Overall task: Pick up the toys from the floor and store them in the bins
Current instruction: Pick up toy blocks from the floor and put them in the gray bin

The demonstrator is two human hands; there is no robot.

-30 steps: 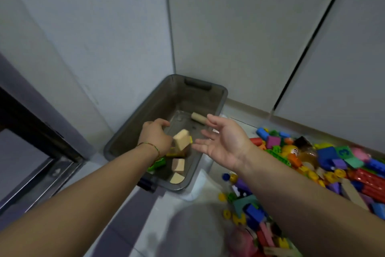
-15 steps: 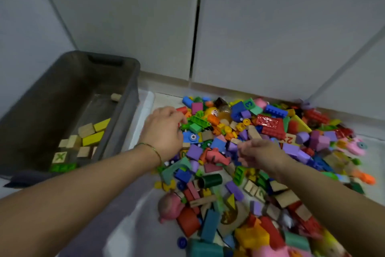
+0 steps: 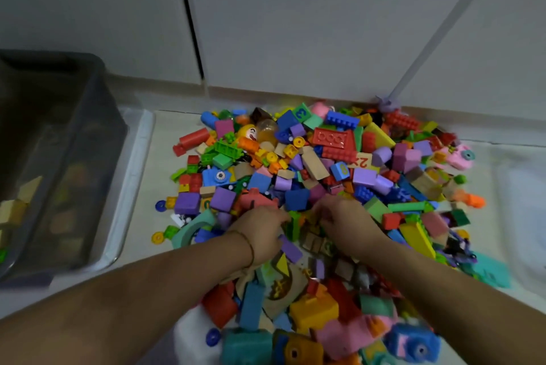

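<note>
Num "3" on green block (image 3: 300,112); "2" upside-down on tan tile (image 3: 362,161); rest unreadable.

Beyond the left hand (image 3: 260,231) stand white cabinet doors (image 3: 295,24), split by a dark vertical gap (image 3: 189,24). A beige plinth (image 3: 266,94) runs under them. Past the right hand (image 3: 345,219) a pale bar (image 3: 443,24) slants upward. The floor (image 3: 165,143) is pale, the light dim.
</note>
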